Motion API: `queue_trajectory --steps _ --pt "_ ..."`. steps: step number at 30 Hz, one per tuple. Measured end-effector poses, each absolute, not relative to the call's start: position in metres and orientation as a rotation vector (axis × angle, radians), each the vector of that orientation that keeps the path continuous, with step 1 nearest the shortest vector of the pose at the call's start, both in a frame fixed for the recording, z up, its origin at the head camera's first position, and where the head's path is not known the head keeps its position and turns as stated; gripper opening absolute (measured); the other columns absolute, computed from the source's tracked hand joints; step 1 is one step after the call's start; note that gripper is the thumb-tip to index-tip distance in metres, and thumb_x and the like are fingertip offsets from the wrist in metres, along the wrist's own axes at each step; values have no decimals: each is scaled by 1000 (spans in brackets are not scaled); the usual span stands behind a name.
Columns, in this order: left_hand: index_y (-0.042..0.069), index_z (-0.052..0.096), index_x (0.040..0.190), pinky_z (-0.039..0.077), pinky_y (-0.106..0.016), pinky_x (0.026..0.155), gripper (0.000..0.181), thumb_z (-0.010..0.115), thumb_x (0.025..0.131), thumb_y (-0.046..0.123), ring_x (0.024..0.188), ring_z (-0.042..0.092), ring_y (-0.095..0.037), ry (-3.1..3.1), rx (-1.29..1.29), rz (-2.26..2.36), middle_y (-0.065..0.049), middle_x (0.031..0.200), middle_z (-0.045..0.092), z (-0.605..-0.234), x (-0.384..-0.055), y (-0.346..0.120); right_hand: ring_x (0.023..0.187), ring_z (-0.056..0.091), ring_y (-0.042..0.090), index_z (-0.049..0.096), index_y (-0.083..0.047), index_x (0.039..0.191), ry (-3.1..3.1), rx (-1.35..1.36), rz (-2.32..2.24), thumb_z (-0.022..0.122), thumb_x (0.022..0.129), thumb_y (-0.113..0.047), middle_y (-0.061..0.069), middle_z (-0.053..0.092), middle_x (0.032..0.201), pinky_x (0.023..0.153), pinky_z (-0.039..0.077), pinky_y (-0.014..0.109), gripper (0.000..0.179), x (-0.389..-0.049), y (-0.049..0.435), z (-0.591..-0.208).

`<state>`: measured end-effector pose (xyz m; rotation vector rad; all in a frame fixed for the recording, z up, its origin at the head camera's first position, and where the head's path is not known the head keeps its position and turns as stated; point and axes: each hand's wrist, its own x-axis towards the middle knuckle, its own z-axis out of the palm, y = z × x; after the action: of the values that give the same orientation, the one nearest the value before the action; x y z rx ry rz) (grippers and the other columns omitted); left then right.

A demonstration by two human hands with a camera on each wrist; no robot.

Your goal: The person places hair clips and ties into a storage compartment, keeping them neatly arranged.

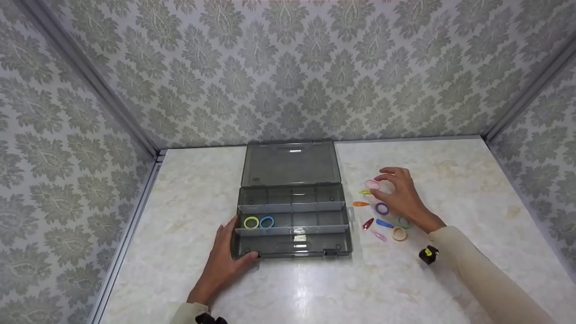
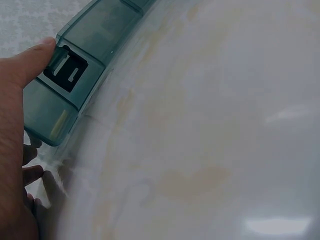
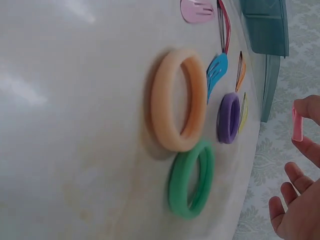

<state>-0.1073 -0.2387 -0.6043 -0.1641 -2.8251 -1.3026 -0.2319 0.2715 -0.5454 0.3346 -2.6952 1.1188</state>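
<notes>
My right hand point(image 1: 402, 193) pinches a pink hair tie point(image 1: 372, 184) between thumb and fingertips; in the right wrist view the tie point(image 3: 297, 125) is seen edge-on, held off the table. My left hand point(image 1: 227, 252) grips the left front corner of a grey see-through organizer box point(image 1: 292, 249), thumb at the front edge near a dark latch point(image 2: 66, 68). The box's lid point(image 1: 291, 164) lies folded back. In its middle row sit a yellow hair tie point(image 1: 251, 222) and a blue hair tie point(image 1: 267, 222). Near the right hand lies a yellow-green hair clip point(image 1: 364, 192).
Right of the box lie a purple hair tie point(image 1: 381, 208), a green one point(image 1: 403, 222) and a beige one point(image 1: 398, 233). Among them are orange point(image 1: 361, 204), dark red point(image 1: 368, 223), blue point(image 1: 384, 223) and pink point(image 1: 379, 236) hair clips. A patterned wall point(image 1: 288, 81) stands behind the table.
</notes>
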Motion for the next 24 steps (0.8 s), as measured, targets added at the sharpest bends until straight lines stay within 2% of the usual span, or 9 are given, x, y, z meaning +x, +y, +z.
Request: queue_trajectory --steps 4,8,12,24 --pt "16 22 177 10 -71 133 115 86 91 58 168 8 -50 -2821 -172 -1287 -15 181 26 -603 -109 -240 143 43 44 79 3 116 -2648 438 1113 89 95 -13 24 61 145 119 36 68 28 -234 260 -542" --pt "13 21 177 5 -64 136 117 88 91 54 169 12 -45 -2803 -211 -1273 -14 181 27 -603 -110 -242 140 46 47 79 2 114 -2612 546 1086 89 94 -13 26 63 143 115 38 70 27 -234 250 -542" --pt "14 19 178 4 -62 137 119 88 90 55 169 13 -42 -2802 -235 -1276 -13 181 27 -606 -110 -242 136 49 49 79 1 112 -2580 639 1048 90 92 -12 27 64 139 110 39 71 25 -233 243 -542" --pt "14 21 177 5 -58 137 119 90 90 54 168 19 -40 -2784 -245 -1262 -12 181 28 -609 -111 -238 136 48 43 80 -4 117 -2605 720 1028 90 96 -20 21 62 143 113 37 69 28 -229 218 -533"
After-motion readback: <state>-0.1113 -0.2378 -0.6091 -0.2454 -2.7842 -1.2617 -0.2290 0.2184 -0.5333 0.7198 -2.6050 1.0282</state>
